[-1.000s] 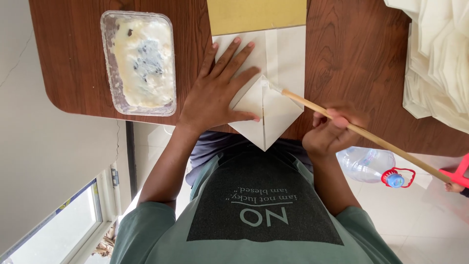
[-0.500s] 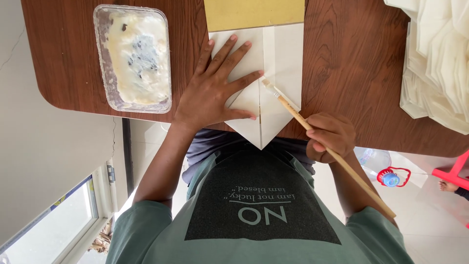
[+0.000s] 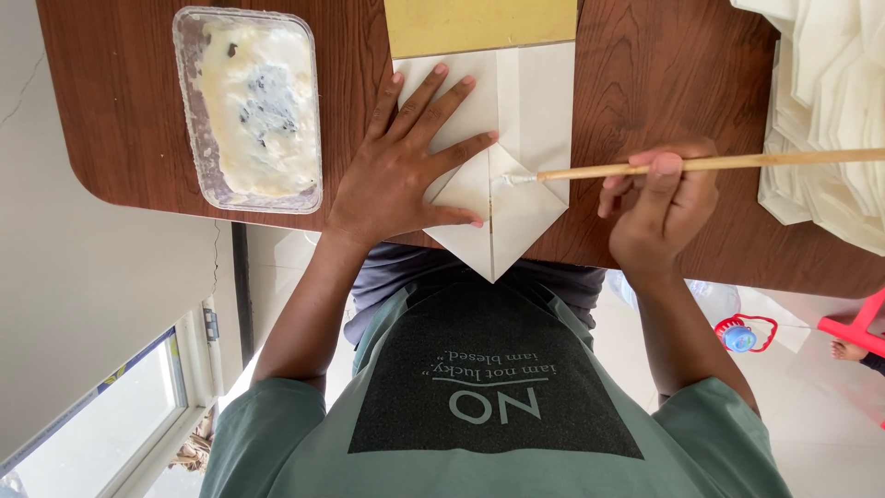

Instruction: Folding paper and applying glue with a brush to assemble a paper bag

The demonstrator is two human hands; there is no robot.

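White folded paper is our landmark: it lies on the brown wooden table, its long axis running from the yellow sheet at the far end down to a point that overhangs the near table edge. Our left hand lies flat on the left half of that paper, its 5 fingers spread and pressing down, gripping nothing, with the thumb stretched along the lower left fold. Our right hand sits just off the right edge of the paper, its fingers curled closed around a thin wooden stick. The stick lies almost level, crosswise to the paper's long axis, its free end running away from the paper toward the right edge of the view. Its white-tipped end touches the paper near the centre crease, just right of the left hand's fingertips, where the 2 lower flaps meet. So the working tip is between the 2 hands, nearer to the left fingers than to the right knuckles, and the glue line, we judge, lies along the flap edges beside it. Well to the left of the paper stands a clear plastic tray holding white paste. To the right of the paper, near the table's far right, rests a stack of white folded pieces.
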